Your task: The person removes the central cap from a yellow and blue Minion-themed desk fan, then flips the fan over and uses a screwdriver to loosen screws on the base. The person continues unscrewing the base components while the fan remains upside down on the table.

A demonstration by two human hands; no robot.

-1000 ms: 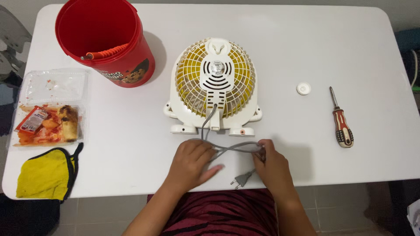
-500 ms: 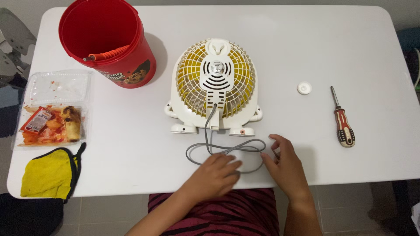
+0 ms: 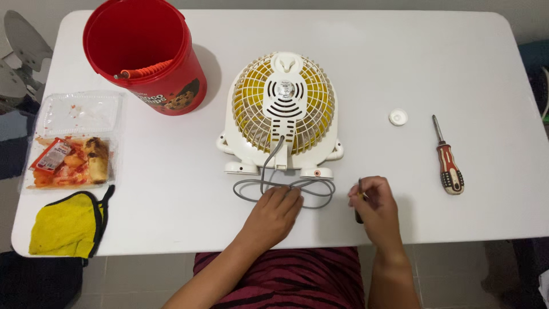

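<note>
Our left hand now lies flat and open on the looped grey power cord in front of the small yellow-and-white desk fan, which lies face down mid-table, whereas a second ago both hands were bunching that cord. Our right hand has let the cord go and now closes around a thin dark tool just right of the fan's base. We judge the cord is set aside, while the red-handled screwdriver and white cap lie untouched further right.

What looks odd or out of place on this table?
An open food container with messy, sauce-smeared leftovers sits at the table's left edge beside the fan, which lies grille-up with its grey cord looped loosely under the left hand.
</note>
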